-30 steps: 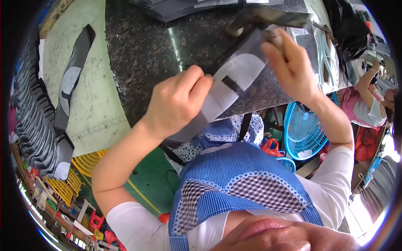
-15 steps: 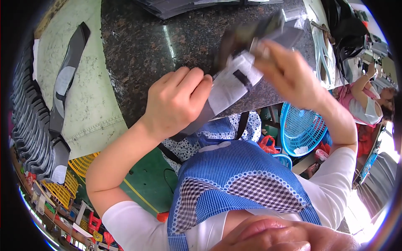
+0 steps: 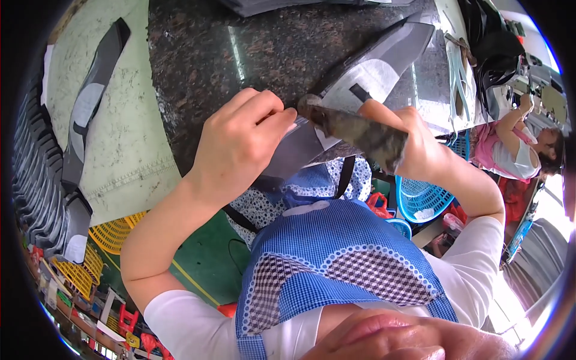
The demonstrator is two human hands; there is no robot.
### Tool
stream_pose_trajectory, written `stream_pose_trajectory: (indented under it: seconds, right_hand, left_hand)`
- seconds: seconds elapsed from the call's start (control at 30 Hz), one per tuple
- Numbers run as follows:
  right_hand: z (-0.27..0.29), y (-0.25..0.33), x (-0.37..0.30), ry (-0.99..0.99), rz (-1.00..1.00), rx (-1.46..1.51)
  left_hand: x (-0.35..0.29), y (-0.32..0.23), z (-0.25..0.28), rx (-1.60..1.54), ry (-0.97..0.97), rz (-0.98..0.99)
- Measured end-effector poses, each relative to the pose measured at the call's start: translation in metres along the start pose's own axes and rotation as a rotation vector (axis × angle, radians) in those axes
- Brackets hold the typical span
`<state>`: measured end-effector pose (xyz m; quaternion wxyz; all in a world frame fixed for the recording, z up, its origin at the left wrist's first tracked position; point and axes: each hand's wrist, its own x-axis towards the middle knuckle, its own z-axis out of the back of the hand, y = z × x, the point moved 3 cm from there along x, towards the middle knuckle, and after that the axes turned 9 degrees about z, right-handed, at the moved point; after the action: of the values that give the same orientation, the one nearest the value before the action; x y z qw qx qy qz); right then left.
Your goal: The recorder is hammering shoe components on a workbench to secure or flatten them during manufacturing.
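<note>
Head camera: left hand [image 3: 243,133] pinches the edge of a grey strip [image 3: 379,77] over a dark slab [image 3: 198,66]; right hand [image 3: 420,144], fingers curled, clutches a stained tool [image 3: 363,133] across it.

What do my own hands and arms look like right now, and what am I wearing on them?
Your left hand and right hand are ungloved; no watch or bracelet shows. The left sleeve and right sleeve are white and short, ending just above the elbows.
</note>
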<state>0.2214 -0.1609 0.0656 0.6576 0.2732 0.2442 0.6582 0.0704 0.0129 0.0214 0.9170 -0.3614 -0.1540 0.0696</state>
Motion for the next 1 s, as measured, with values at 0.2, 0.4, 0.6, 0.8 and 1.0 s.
stream_pose_trajectory:
  seconds: [0.2, 0.4, 0.6, 0.8, 1.0]
  right_hand:
    - [-0.007, 0.005, 0.010, -0.034, 0.134, -0.100]
    - [-0.009, -0.003, 0.015, -0.081, -0.302, 0.153]
    - [-0.030, 0.009, 0.012, -0.057, -0.182, 0.145]
    - [-0.039, 0.009, 0.013, 0.007, 0.021, 0.118]
    - [-0.048, 0.011, 0.014, -0.027, 0.153, 0.020]
  left_hand:
    - [-0.012, 0.006, -0.002, 0.143, -0.055, -0.125]
    - [-0.019, 0.010, 0.019, -0.096, 0.117, 0.107]
    - [-0.038, 0.013, 0.017, -0.025, -0.044, 0.103]
    - [-0.045, 0.012, 0.015, -0.012, -0.135, 0.130]
    - [-0.049, 0.009, 0.013, 0.025, -0.174, 0.112]
